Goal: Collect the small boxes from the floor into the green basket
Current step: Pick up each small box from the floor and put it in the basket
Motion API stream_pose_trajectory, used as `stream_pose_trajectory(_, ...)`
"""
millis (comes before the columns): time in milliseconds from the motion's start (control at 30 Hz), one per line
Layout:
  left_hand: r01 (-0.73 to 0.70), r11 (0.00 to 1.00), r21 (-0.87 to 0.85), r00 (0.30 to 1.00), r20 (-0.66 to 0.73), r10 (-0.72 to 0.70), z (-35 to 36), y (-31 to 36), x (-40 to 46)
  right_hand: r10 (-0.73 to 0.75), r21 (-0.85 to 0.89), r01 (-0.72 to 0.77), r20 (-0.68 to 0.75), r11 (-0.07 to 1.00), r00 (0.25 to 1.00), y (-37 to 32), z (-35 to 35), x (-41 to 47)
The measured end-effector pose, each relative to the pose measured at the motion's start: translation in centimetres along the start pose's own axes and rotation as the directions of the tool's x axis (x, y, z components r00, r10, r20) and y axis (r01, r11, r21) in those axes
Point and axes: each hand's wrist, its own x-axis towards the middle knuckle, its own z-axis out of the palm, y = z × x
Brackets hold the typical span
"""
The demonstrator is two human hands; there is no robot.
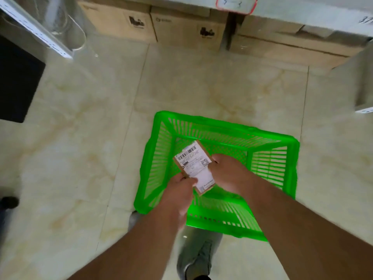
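Observation:
A bright green slatted basket (pixel 270 136) stands on the tiled floor in front of me, and what shows of its inside holds nothing. Over its opening I hold a small brown cardboard box (pixel 194 165) with a white shipping label facing up. My left hand (pixel 179 190) grips the box's near left corner, thumb on the label. My right hand (pixel 226 173) grips its right edge, fingers curled round the side. No other small box shows on the floor.
Large cardboard cartons (pixel 187 27) line the floor under a shelf at the back. A metal shelf post (pixel 36 31) and a dark mat (pixel 18 81) are at the left. My shoe (pixel 198 259) is below the basket; another person's dark shoe (pixel 9 202) is at the left edge.

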Motion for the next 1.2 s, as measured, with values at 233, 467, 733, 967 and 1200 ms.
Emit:
stream_pose_trajectory(233, 0.096, 0.932, -0.350, 0.995, 0.023, -0.094, -0.3, -2.6, 11.0, -0.069, -0.445, 0.058, -0.008, 0.894, 0.998, 0.3, 2.8, 11.3)
stream_pose_trajectory(467, 0.114, 0.840, -0.531, 0.993, 0.054, -0.100, -0.3, -4.1, 18.4, -0.135, -0.626, 0.129, 0.038, 0.769, 0.990, 0.3, 5.2, 17.7)
stream_pose_trajectory(733, 0.089, 0.801, -0.592, 0.996, 0.053, -0.072, -0.8, -3.8, 21.3, -0.197, -0.588, 0.085, -0.129, 0.804, 0.972, -0.1, 6.2, 20.4)
stream_pose_trajectory(967, 0.044, 0.824, -0.565, 0.997, 0.077, -0.001, -0.9, -3.0, 21.4, -0.307, -0.483, 0.146, -0.273, 0.864, 0.912, -0.2, 7.1, 19.1)
stream_pose_trajectory(1200, 0.041, 0.914, -0.405, 0.998, 0.053, -0.022, -1.9, -3.0, 18.0, -0.167, -0.200, 0.103, -0.332, 0.974, 0.929, 1.8, 8.3, 13.4)
